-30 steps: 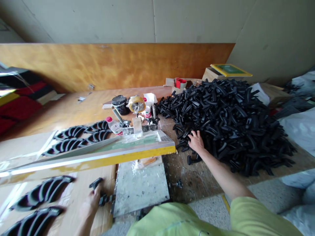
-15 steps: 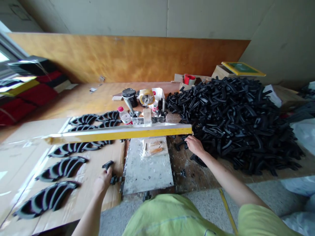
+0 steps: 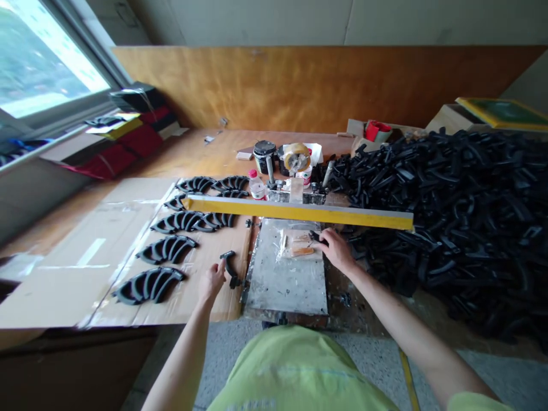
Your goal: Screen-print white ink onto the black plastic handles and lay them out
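Note:
My left hand (image 3: 211,281) is closed on a curved black plastic piece (image 3: 230,264) at the right edge of the cardboard sheet (image 3: 107,251). My right hand (image 3: 334,250) grips another curved black piece (image 3: 317,236) over the grey printing plate (image 3: 287,274), close to the small wooden blocks (image 3: 299,246) taped there. The yellow-edged screen frame (image 3: 299,212) hangs raised above the plate. A big heap of black pieces (image 3: 449,194) lies to the right.
Rows of fanned black pieces (image 3: 171,249) lie on the cardboard. Behind the frame stand a black ink pot (image 3: 262,155), a tape roll (image 3: 296,156) and a small bottle (image 3: 256,185). A window (image 3: 38,63) is at the left; a second screen (image 3: 500,112) at the back right.
My right hand has come away from the heap carrying a black piece and reached the printing plate. My view has swung left, and the left hand has kept its hold on its piece.

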`<state>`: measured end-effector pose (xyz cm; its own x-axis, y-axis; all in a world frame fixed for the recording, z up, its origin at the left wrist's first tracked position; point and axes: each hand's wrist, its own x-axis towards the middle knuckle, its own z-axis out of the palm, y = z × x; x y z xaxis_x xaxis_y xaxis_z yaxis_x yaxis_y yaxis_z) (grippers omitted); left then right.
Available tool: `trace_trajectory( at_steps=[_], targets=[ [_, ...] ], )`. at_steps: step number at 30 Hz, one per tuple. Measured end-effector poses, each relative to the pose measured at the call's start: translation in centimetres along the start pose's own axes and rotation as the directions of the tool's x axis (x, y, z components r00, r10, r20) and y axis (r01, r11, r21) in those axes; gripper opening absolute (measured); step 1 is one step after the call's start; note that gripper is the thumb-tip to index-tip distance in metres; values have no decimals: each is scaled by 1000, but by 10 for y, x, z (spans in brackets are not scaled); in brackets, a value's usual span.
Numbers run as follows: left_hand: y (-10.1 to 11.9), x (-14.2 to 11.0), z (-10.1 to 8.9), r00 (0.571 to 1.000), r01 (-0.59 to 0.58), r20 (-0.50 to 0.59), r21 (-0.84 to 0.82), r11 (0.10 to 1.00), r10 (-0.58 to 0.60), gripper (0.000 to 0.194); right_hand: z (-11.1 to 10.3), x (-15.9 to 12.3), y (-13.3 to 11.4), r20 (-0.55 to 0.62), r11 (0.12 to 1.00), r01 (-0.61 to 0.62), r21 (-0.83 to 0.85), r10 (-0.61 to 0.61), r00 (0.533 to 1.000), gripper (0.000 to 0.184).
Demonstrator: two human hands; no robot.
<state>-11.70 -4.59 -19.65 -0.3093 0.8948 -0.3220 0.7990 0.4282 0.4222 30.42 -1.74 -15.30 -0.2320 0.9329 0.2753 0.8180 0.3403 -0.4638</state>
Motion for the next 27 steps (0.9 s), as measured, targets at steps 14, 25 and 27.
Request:
trace_trajectory(
  at_steps=[14,25,27],
  targets=[
    [169,-29,-87,899,-428,-339,-818,385,279,39,48,13,-47,146,977,209,-38,-201,969,35],
    [195,-48,-99,915,-336,-255,-912,237,314,39,52,16,-50,130,963,245,-113,-230,964,48],
    [196,-47,-100,908,-336,-250,-913,231,335,40,59,16,-51,164,956,261,-132,-239,957,49]
  ],
)
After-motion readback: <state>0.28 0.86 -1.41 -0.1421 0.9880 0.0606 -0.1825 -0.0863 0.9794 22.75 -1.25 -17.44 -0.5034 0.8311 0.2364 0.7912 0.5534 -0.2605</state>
